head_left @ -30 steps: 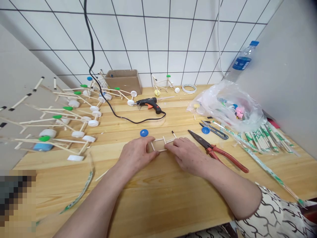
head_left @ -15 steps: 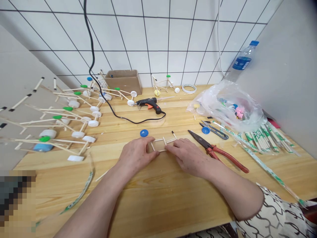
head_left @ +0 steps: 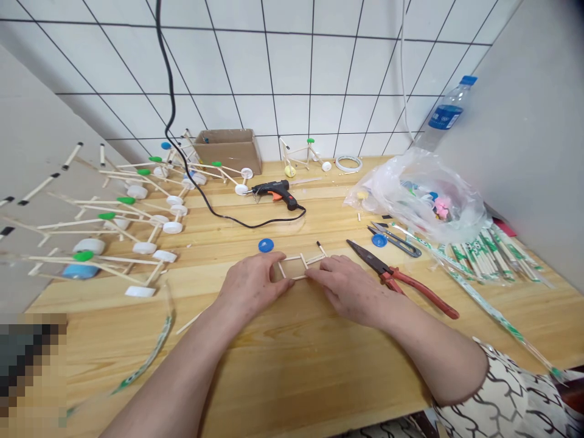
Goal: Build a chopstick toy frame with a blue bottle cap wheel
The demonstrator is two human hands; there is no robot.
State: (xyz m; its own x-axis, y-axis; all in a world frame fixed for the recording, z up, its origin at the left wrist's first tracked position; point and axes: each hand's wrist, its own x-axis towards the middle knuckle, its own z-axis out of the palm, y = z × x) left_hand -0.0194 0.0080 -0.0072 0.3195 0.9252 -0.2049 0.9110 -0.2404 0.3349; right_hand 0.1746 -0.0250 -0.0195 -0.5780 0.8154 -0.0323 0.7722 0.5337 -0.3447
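A small frame of thin wooden sticks [head_left: 298,265] lies flat on the wooden table [head_left: 292,359] in the middle. My left hand [head_left: 253,286] presses its left end with curled fingers. My right hand [head_left: 349,286] pinches its right end, where a short stick with a dark tip pokes up. A blue bottle cap [head_left: 266,245] lies just beyond my left hand.
Red-handled pliers [head_left: 401,278] and snips [head_left: 395,239] lie right of my hands. A black glue gun [head_left: 276,191] with its cord sits behind. Stick-and-cap models [head_left: 132,213] crowd the left. A plastic bag [head_left: 420,198], wrapped chopsticks [head_left: 483,258], a cardboard box [head_left: 228,149] and a water bottle [head_left: 444,112] stand around.
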